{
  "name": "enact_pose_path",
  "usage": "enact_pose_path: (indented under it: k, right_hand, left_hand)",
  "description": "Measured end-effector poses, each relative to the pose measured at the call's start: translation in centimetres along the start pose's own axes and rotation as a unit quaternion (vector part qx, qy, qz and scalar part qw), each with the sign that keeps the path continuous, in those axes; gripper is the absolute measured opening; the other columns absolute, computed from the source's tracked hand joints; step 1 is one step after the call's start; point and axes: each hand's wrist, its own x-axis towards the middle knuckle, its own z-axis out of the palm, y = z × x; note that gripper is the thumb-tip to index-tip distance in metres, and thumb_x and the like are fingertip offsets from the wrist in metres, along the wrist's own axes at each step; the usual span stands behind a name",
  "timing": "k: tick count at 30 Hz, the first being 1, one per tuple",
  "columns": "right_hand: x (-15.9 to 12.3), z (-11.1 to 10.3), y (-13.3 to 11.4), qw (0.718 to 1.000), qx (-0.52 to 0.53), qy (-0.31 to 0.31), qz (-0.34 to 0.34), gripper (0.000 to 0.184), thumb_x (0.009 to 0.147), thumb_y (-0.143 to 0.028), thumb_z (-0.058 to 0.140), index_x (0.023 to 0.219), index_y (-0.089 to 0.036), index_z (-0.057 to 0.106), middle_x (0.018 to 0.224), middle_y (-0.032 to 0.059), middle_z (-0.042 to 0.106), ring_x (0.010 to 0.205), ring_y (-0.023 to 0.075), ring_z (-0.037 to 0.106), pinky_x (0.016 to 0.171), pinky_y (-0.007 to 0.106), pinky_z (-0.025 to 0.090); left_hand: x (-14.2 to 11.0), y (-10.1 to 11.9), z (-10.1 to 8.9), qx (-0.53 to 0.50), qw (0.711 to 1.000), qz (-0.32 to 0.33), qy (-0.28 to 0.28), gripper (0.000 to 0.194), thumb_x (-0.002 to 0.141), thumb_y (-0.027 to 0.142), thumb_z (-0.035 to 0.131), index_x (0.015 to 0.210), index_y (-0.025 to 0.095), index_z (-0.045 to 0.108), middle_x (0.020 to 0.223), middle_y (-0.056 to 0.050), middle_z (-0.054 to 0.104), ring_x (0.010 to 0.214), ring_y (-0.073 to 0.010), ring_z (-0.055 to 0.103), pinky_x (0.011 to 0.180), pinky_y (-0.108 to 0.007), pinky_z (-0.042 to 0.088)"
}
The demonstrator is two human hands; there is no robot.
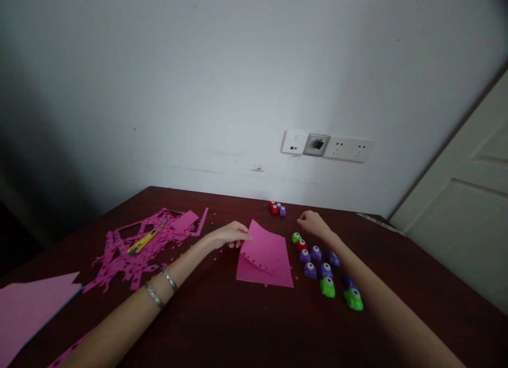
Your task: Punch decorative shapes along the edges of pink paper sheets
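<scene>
My left hand pinches the left edge of a pink sheet of paper, lifting its near part so that it curls. A row of small punched holes runs along the sheet's curled lower edge. Beneath it another pink sheet lies flat on the table. My right hand is closed, its fingers curled together beyond the sheet's right side; whatever they hold, if anything, is hidden. Just nearer than that hand stand several small craft punches in purple, green and red, each with a white eye-like top.
A tangle of punched pink paper scraps covers the table's left, with a yellow cutter knife on top. Pink sheets lie at the near left. More red and purple punches stand near the wall, below sockets.
</scene>
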Motion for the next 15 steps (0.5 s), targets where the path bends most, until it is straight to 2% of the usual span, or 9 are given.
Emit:
enact_pose_path:
  k: [3, 5, 8, 12, 15]
  right_hand:
    - [2.1, 0.6, -0.4, 1.0, 0.006, -0.012, 0.019, 0.015, 0.074, -0.023, 0.054, 0.075, -0.012, 0.065, 0.068, 0.0073, 0.066, 0.061, 0.015, 0.06, 0.056, 0.021, 0.039]
    - [3.2, 1.0, -0.8, 0.999, 0.012, -0.021, 0.028, 0.018, 0.075, -0.028, 0.056, 0.08, -0.012, 0.065, 0.07, 0.007, 0.066, 0.063, 0.0154, 0.061, 0.056, 0.022, 0.04]
    - [4.4, 1.5, -1.5, 0.998, 0.019, -0.036, 0.039, 0.024, 0.076, -0.034, 0.058, 0.086, -0.013, 0.064, 0.074, 0.0063, 0.066, 0.067, 0.0161, 0.061, 0.057, 0.022, 0.042]
    - [5.8, 2.3, -2.2, 0.996, 0.028, -0.062, 0.05, 0.03, 0.08, -0.037, 0.058, 0.098, -0.013, 0.06, 0.091, 0.0076, 0.064, 0.078, 0.0176, 0.061, 0.067, 0.027, 0.047]
    - [6.4, 2.7, -2.6, 0.995, 0.032, -0.082, 0.054, 0.031, 0.085, -0.033, 0.053, 0.11, -0.015, 0.054, 0.109, 0.0074, 0.057, 0.091, 0.0186, 0.058, 0.077, 0.036, 0.049]
  left_hand:
    - [0.8, -0.7, 0.5, -0.025, 0.999, 0.002, 0.044, 0.024, 0.075, 0.036, 0.051, 0.08, 0.013, 0.057, 0.044, 0.004, 0.046, 0.038, -0.0067, 0.04, 0.038, -0.019, 0.023]
    - [1.3, -1.2, 0.6, -0.028, 0.998, 0.004, 0.05, 0.022, 0.075, 0.032, 0.049, 0.081, 0.013, 0.058, 0.044, 0.004, 0.046, 0.037, -0.0067, 0.041, 0.037, -0.019, 0.023]
    - [1.6, -1.4, 0.5, -0.028, 0.999, -0.014, 0.021, 0.024, 0.071, 0.023, 0.049, 0.09, 0.012, 0.059, 0.049, 0.002, 0.052, 0.038, -0.0071, 0.046, 0.037, -0.018, 0.024]
    - [1.1, -0.5, 0.1, -0.034, 0.998, -0.033, -0.035, 0.042, 0.064, 0.021, 0.057, 0.106, 0.015, 0.056, 0.058, 0.002, 0.057, 0.043, -0.0074, 0.05, 0.038, -0.017, 0.027]
    - [0.9, 0.1, 0.0, -0.043, 0.999, -0.024, -0.006, 0.034, 0.069, 0.03, 0.058, 0.098, 0.014, 0.06, 0.056, 0.003, 0.054, 0.044, -0.0064, 0.046, 0.038, -0.017, 0.026]
